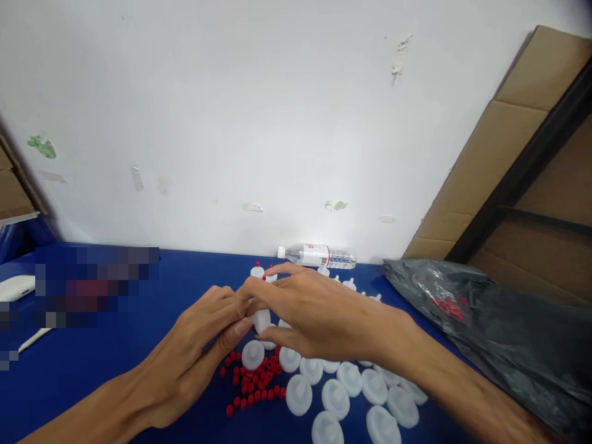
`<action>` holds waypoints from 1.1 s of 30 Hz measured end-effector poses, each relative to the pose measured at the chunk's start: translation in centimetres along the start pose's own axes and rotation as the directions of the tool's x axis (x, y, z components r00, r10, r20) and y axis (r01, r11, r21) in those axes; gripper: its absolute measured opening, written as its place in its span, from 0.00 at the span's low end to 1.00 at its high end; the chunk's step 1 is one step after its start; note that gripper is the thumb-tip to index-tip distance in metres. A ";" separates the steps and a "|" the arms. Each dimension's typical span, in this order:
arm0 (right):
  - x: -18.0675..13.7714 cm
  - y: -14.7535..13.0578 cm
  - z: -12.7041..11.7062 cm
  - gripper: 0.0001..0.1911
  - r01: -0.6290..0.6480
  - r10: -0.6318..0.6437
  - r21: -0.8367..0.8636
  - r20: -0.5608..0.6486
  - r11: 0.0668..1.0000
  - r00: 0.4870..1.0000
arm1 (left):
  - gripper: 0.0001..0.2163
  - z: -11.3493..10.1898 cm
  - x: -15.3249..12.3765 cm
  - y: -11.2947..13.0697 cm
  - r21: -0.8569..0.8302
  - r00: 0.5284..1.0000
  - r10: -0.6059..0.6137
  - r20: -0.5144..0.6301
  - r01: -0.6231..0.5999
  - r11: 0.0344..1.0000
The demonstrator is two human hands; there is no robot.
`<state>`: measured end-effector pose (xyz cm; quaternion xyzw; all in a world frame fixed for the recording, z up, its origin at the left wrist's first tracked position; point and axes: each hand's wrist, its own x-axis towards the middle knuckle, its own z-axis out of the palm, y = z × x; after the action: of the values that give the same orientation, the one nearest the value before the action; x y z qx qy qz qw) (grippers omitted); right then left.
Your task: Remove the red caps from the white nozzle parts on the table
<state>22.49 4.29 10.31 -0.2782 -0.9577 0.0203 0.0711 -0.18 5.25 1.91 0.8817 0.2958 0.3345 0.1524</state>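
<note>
I see both hands meeting above the middle of a blue table. My left hand comes in from the near left, its fingers curled and its thumb pressed against a small white plastic piece. My right hand reaches across from the near right, fingers bent over the same piece and gripping it from above and the far side. Just below the hands, toward me, lies a loose heap of small red caps. To its right many round white discs are spread flat on the table. Further off, by the white wall, a clear water bottle lies on its side. A crumpled black plastic bag sits at the right.
</note>
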 end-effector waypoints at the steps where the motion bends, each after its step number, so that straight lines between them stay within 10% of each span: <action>1: -0.1 0.3 -0.1 0.14 0.024 -0.025 -0.025 -0.020 0.999 0.999 | 0.16 -0.1 0.0 0.3 -0.065 0.999 -0.053 0.005 0.053 0.996; 9: -3.4 5.6 -3.0 0.14 -0.304 0.295 0.000 -0.246 0.953 0.923 | 0.22 -0.5 0.4 -2.0 0.074 0.977 -0.195 -0.086 0.201 0.977; 33: -3.4 6.3 -1.8 0.02 -0.400 0.334 0.360 0.234 0.843 0.913 | 0.11 1.0 0.0 -4.6 0.301 0.999 0.032 -0.044 -0.017 0.954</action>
<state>28.97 7.75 11.14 -0.4336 -0.8642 0.2517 0.0433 -1.41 8.76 -0.94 0.8899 0.3358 0.3087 0.0055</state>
